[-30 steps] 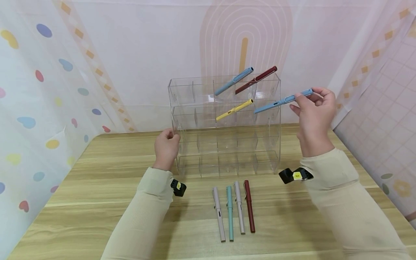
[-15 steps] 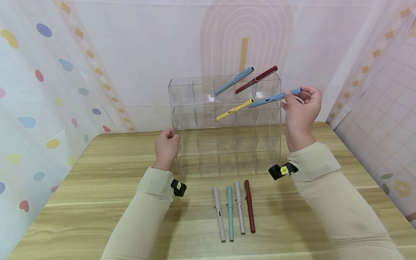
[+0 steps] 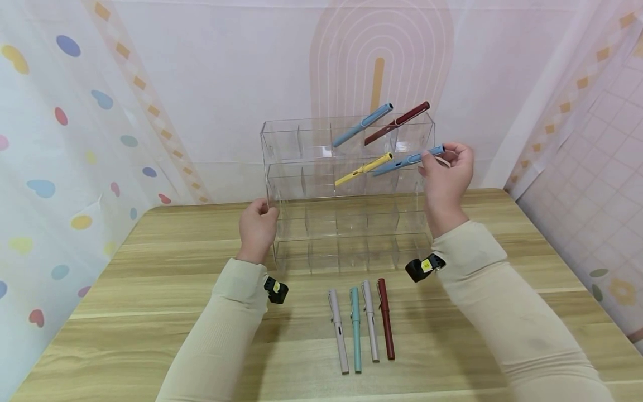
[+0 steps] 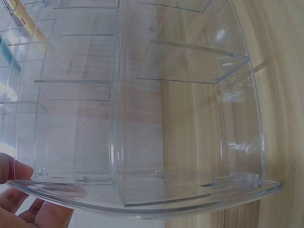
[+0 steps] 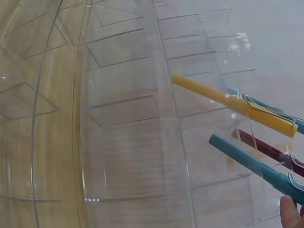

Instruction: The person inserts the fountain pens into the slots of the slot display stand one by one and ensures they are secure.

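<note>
A clear acrylic rack [image 3: 351,245] with tiers of compartments stands on the table. My left hand [image 3: 257,229] pinches the rack's left side edge between thumb and fingers, also seen in the left wrist view, where the fingers [image 4: 52,214] wrap the panel's edge. My right hand [image 3: 449,176] pinches a blue pen [image 3: 402,163] near its capped end. The pen slants down-left, its lower tip at the rack's second tier, right of a yellow pen [image 3: 363,170] leaning there. Another blue pen [image 3: 361,125] and a dark red pen [image 3: 397,123] lean in the top tier.
In front of the rack, two pale lilac pens [image 3: 338,332] [image 3: 370,321], a teal pen [image 3: 355,329] and a red pen [image 3: 385,318] lie side by side on the wooden table [image 3: 150,268]. A patterned curtain [image 3: 211,84] hangs behind.
My right hand has moved left with the blue pen, dipping lately, bringing its tip into the area beside the yellow pen. The left hand and rack have stayed put.
</note>
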Action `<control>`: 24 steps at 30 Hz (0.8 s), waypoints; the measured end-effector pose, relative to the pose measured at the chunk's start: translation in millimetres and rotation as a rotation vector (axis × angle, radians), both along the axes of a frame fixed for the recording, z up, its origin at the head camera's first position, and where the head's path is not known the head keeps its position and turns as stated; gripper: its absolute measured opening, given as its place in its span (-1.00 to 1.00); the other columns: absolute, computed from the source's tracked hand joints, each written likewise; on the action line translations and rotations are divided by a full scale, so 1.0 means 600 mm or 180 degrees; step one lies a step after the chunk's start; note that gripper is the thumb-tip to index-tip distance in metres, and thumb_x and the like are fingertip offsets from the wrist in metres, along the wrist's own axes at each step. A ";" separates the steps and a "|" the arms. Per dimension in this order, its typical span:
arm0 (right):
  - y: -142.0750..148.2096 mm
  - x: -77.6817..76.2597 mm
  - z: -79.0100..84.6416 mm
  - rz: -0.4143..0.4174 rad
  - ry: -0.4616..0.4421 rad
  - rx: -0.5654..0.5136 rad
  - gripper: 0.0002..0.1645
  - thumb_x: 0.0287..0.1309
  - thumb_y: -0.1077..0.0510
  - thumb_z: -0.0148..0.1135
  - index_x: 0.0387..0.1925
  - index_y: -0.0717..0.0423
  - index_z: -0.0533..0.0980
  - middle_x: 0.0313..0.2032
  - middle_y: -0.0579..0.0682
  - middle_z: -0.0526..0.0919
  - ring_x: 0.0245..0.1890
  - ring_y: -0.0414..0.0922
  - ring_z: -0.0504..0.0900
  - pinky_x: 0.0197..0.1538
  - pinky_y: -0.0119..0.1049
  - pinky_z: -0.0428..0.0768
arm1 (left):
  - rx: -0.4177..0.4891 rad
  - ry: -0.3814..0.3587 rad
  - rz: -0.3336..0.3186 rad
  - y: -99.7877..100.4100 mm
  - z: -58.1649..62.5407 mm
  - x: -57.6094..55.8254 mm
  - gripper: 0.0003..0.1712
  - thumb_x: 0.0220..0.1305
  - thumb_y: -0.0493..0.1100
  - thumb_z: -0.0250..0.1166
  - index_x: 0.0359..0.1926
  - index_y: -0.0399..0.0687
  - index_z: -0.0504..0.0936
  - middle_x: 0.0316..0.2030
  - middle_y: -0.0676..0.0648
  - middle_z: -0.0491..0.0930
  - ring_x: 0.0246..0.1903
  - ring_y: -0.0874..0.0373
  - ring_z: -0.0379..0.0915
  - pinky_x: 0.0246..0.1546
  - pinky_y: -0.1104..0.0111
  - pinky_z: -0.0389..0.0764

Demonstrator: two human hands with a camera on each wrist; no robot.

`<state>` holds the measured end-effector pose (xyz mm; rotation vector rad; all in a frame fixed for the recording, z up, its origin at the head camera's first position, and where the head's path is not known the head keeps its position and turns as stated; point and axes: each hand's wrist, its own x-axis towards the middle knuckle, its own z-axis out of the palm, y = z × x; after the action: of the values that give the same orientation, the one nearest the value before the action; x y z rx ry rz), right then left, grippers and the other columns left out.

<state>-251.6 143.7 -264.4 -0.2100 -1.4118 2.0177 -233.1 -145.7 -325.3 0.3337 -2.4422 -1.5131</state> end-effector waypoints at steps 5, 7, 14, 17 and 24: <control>-0.008 -0.004 -0.005 0.0034 -0.0036 -0.0001 -0.62 0.07 0.48 0.23 -0.27 0.02 0.31 -0.31 -0.03 0.39 -0.36 -0.24 0.57 -0.38 -0.47 0.59 | 0.0032 -0.0008 -0.0012 -0.001 0.001 0.001 -0.66 0.33 -0.26 0.00 0.02 -0.27 0.56 -0.11 -0.16 0.49 -0.21 0.05 0.32 -0.34 0.34 0.35; -0.010 -0.005 -0.007 0.0067 -0.0075 0.0006 -0.62 0.06 0.48 0.23 -0.26 0.03 0.32 -0.31 -0.03 0.39 -0.37 -0.23 0.56 -0.39 -0.48 0.58 | 0.0034 -0.0011 -0.0020 -0.001 0.002 0.001 -0.66 0.33 -0.25 0.00 0.03 -0.27 0.55 -0.11 -0.16 0.49 -0.20 0.04 0.32 -0.34 0.33 0.35; -0.017 -0.004 -0.012 0.0148 -0.0154 0.0099 -0.62 0.09 0.46 0.23 -0.27 0.00 0.31 -0.29 -0.04 0.39 -0.33 -0.24 0.57 -0.36 -0.49 0.58 | 0.0007 -0.0016 -0.0012 0.000 0.000 0.000 -0.67 0.34 -0.26 -0.01 0.02 -0.28 0.55 -0.13 -0.16 0.48 -0.22 0.05 0.31 -0.35 0.34 0.34; -0.019 -0.005 -0.014 0.0154 -0.0164 0.0168 -0.63 0.09 0.45 0.23 -0.25 0.00 0.32 -0.29 -0.05 0.40 -0.32 -0.26 0.58 -0.34 -0.48 0.59 | 0.0011 -0.0012 -0.0013 0.001 0.000 0.001 -0.68 0.34 -0.26 -0.01 0.01 -0.29 0.55 -0.12 -0.16 0.48 -0.21 0.05 0.30 -0.35 0.34 0.34; -0.020 -0.006 -0.016 0.0161 -0.0196 0.0238 -0.65 0.10 0.44 0.24 -0.22 0.04 0.33 -0.27 -0.05 0.40 -0.27 -0.23 0.60 -0.32 -0.48 0.59 | -0.0002 0.0006 0.0001 0.000 0.000 0.001 -0.67 0.34 -0.26 -0.01 0.02 -0.28 0.56 -0.10 -0.17 0.49 -0.19 0.04 0.32 -0.33 0.34 0.35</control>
<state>-255.1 131.7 -273.9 -0.2073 -1.5424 2.0103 -232.8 -145.4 -325.3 0.3322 -2.4411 -1.5120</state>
